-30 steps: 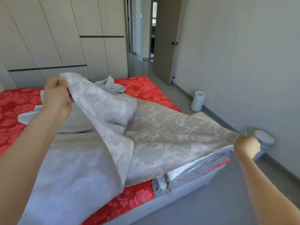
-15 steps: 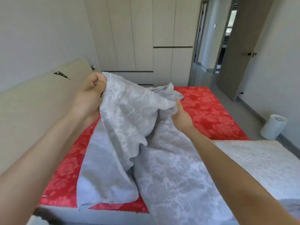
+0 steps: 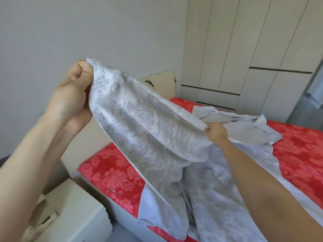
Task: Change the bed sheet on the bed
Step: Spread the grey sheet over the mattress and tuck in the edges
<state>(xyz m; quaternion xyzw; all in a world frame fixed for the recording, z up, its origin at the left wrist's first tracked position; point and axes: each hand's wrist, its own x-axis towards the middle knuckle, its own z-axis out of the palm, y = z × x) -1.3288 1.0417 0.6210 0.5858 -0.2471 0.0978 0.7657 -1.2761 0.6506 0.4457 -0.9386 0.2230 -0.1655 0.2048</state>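
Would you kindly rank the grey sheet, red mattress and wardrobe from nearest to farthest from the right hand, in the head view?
1. grey sheet: pinched by the right hand.
2. red mattress: underneath it.
3. wardrobe: against the far wall.

Bright soft daylight, mild blur, wide-angle edge distortion.

The bed sheet (image 3: 148,123) is thin woven cloth, pale grey, with a floral damask figure that carries a faint sheen; its underside looks plainer and matt. The mattress (image 3: 111,172) wears red cloth with a raised flower weave. The wardrobe (image 3: 227,41) doors are smooth, matt beige panels. The wall (image 3: 87,28) is matt paint. The headboard (image 3: 162,82) looks like pale, smooth board.
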